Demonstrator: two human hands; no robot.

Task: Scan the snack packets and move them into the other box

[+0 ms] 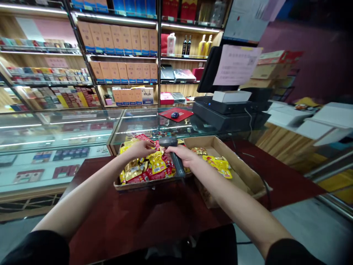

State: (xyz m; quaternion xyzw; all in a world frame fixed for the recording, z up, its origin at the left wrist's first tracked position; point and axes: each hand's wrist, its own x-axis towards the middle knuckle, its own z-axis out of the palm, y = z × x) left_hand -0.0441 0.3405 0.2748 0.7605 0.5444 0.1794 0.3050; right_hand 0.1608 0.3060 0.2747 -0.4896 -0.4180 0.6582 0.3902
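Observation:
My right hand (183, 154) is closed round the handle of a dark barcode scanner (178, 165). Its head hangs over a shallow cardboard box (149, 184) full of small red, yellow and gold snack packets (156, 162). Over the same box, my left hand (142, 149) has its fingers bent together at a snack packet near the scanner's head. The fingers partly hide that packet. To the right, a second cardboard box (239, 184) contains a yellow packet (219, 165) and some gold ones (199, 151).
Both boxes stand on a dark red tabletop (121, 221). Behind are a glass display counter (91, 129), a red mouse pad (183, 117) with a mouse, and a monitor (211, 70) above a black cash drawer (220, 116). A scanner cable runs along the right box.

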